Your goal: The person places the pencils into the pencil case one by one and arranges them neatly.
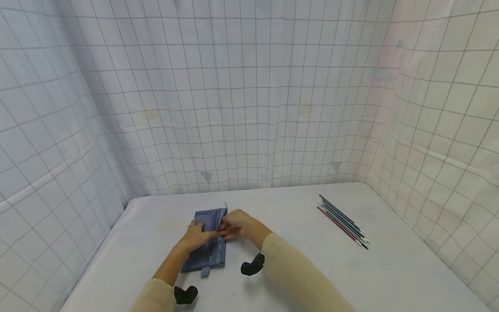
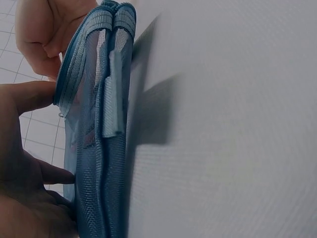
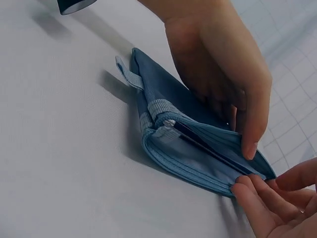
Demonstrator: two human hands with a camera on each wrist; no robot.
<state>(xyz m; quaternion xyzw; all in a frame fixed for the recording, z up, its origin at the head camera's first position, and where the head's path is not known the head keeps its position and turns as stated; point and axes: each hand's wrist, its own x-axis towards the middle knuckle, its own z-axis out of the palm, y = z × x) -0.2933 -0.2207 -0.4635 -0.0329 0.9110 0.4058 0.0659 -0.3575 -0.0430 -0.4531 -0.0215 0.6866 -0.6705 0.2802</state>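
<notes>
A blue zippered pencil case (image 1: 197, 256) with mesh sides lies flat on the white table, its long zip side facing right. In the right wrist view its mouth gapes, and a slim dark stick (image 3: 210, 148) shows inside; its kind is unclear. My left hand (image 1: 193, 237) rests across the case with spread fingers, the thumb (image 3: 253, 126) touching the upper lip of the mouth. At the right edge my right hand (image 1: 238, 223) grips the lower lip near the far corner, fingertips over the rim. The left wrist view shows the case (image 2: 89, 198) from its end, tab towards me.
Several slim pencils (image 1: 341, 219), mostly dark with one red, lie in a loose bundle at the table's right. A white cloth with grid lines (image 1: 241, 108) hangs around the table (image 1: 280, 216). Black devices (image 1: 253, 264) are worn on both wrists.
</notes>
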